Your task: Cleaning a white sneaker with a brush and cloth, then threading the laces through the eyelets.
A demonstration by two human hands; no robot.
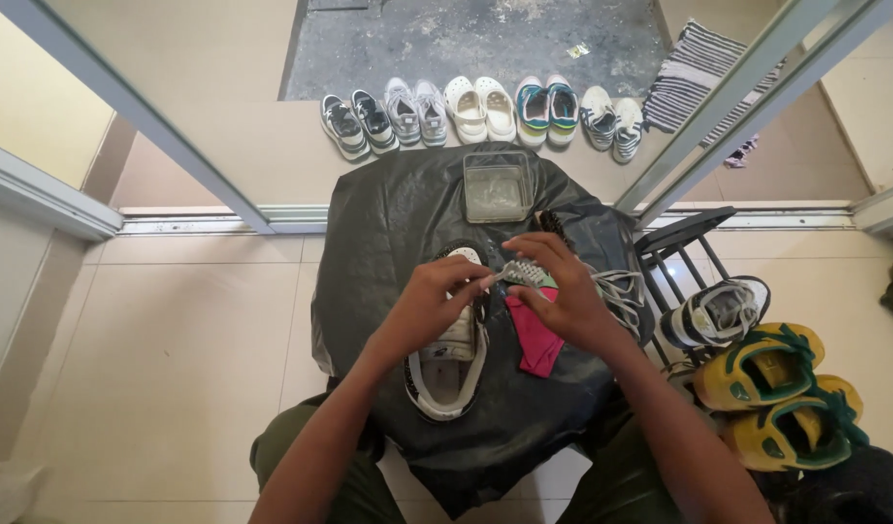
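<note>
Water in the clear plastic tub [498, 186] is sitting just beyond the hands on the black plastic sheet [388, 223], so a careless reach is risking a spill over the sheet. The white sneaker [448, 359] is lying on that sheet, toe toward the tub. The left hand [429, 303] is curling around its upper, steadying it. The right hand [563, 287] is closing its fingers on a small brush [520, 273] over the tongue; a loose grip could let the brush slip. A pink cloth [534, 336] is lying beside the sneaker.
</note>
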